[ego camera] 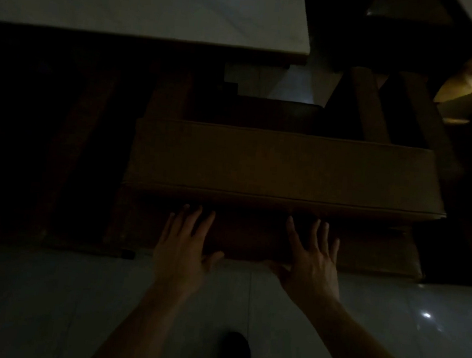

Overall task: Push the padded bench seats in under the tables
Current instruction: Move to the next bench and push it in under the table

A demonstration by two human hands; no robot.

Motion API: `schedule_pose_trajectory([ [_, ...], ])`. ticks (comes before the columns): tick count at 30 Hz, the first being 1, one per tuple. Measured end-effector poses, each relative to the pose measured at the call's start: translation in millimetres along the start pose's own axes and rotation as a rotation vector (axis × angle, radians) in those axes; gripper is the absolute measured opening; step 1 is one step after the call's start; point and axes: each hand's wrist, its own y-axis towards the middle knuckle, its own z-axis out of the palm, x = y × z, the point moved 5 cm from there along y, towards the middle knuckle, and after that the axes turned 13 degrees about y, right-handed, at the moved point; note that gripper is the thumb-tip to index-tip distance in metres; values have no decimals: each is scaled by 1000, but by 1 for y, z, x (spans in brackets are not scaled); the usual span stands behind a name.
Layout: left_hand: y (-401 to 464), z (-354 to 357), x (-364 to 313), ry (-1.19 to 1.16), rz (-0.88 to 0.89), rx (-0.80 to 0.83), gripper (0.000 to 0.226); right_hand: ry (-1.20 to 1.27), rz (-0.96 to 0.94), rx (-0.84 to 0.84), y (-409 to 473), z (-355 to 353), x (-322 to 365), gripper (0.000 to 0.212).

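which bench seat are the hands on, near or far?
The near bench seat, the large brown one. The left hand and right hand lie flat on its front side. The far bench seat sits untouched, deeper under the table.

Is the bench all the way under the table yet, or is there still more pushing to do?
Not yet. The padded bench seat still sticks out in front of the table edge. Right now the left hand and right hand are flat against its near side, fingers spread, ready to push. What is left: sliding it in. It is too dark to tell about other benches.
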Motion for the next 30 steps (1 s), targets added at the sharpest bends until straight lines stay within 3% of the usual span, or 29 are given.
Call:
schedule_pose_trajectory([
  [8, -7, 9, 21, -10, -17, -7, 73, -38, 39, 35, -1, 0, 2, 95],
  [15, -7, 8, 22, -63, -27, 31, 72, -78, 60, 54, -2, -5, 9, 106],
  [30, -59, 3, 51, 10, 0, 22, 73, -49, 99, 122, -48, 26, 34, 92],
])
